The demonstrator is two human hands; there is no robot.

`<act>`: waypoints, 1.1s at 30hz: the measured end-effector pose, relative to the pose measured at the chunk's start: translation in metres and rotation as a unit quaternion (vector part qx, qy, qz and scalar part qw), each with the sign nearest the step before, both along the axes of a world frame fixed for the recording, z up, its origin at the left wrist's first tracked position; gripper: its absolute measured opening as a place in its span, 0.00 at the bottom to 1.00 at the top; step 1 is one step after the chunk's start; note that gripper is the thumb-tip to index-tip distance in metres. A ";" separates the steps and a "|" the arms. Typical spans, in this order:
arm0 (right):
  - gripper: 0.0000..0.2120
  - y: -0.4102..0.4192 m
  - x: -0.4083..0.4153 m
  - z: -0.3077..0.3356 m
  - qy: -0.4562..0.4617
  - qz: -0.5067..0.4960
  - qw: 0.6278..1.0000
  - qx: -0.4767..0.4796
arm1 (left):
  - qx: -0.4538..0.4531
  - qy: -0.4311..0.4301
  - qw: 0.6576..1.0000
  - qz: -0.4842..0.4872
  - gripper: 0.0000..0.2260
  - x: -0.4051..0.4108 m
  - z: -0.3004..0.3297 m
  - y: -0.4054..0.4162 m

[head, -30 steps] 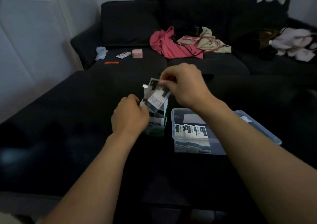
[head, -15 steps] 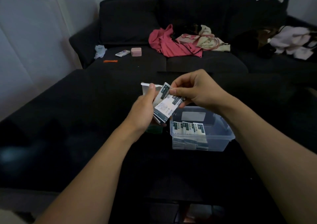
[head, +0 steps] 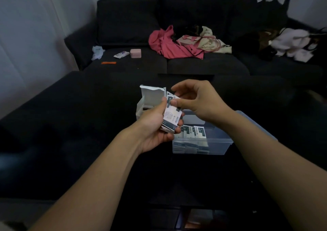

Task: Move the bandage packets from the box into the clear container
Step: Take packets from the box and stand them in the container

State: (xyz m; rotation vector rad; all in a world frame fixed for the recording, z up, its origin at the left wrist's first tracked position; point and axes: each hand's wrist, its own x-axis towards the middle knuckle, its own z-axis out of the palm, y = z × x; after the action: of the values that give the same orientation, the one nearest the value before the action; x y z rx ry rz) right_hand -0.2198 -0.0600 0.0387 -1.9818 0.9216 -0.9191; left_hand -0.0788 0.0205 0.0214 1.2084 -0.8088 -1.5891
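Stack of bandage packets [head: 171, 116]: white sachets with dark teal bands and small print, held tilted above the near left corner of the clear container [head: 219, 144]. Box [head: 150, 100]: white card, upright, lid flap open and raised, just left of the container, partly hidden behind the stack. Clear container: transparent, rectangular, open-topped, on a dark surface; a row of upright matching packets [head: 193, 132] stands against its near wall.

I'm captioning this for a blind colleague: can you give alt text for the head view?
The left hand grips a stack of bandage packets while the right hand pinches its top, above a clear container already holding packets. An open white box stands behind, on a dark surface.
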 end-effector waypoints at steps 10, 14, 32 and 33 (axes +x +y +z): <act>0.17 0.008 -0.013 0.001 0.043 0.059 0.997 0.036 | 0.041 0.027 0.999 -0.022 0.26 -0.002 0.000 0.000; 0.15 0.011 -0.013 0.002 0.074 0.088 0.993 0.025 | 0.017 0.001 1.000 0.022 0.23 -0.008 -0.004 -0.005; 0.08 0.008 -0.024 0.004 0.024 0.071 0.977 0.201 | -0.090 -0.166 0.981 0.052 0.30 -0.025 -0.014 -0.013; 0.08 0.007 -0.024 0.004 0.035 0.070 0.975 0.206 | -0.090 -0.178 0.979 0.046 0.29 -0.026 -0.014 -0.012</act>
State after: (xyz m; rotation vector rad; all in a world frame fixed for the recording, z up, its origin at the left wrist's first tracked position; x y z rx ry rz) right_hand -0.2441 -0.0526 0.0431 -1.7018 0.9150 -0.5297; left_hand -0.1048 0.0083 0.0073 1.3949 -1.0823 -1.2129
